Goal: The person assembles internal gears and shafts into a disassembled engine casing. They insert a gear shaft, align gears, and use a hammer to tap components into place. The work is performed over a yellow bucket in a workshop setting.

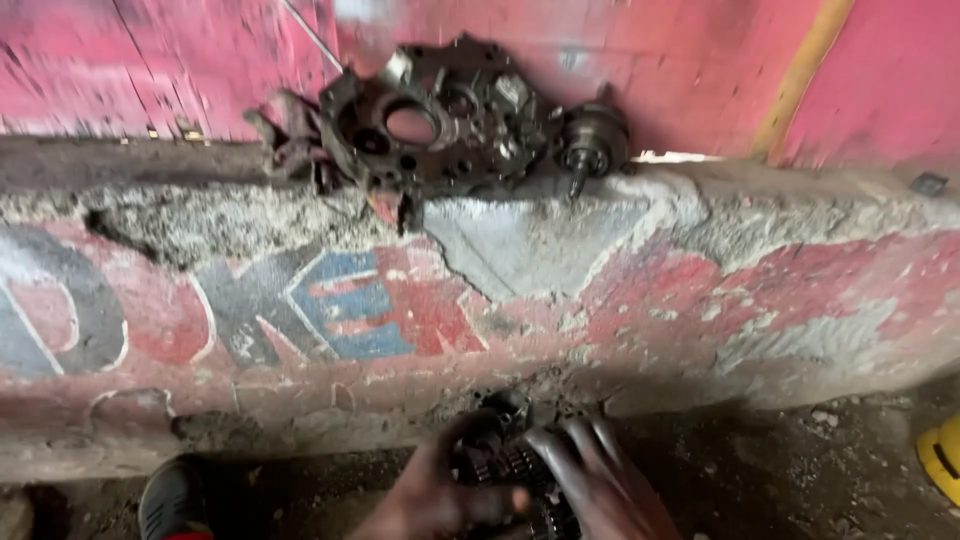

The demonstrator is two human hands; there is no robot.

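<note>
Both the left hand (pixel 430 495) and right hand (pixel 595 485) grip a greasy gear cluster (pixel 510 470)

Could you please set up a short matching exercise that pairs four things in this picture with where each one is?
Things:
1. engine casing
2. gear cluster
3. yellow object
4. black shoe

Places:
A. bottom left, on the ground
B. on top of the concrete ledge
C. right edge of the view, on the ground
D. between the left hand and the right hand

Pairs: 1-B, 2-D, 3-C, 4-A
</note>
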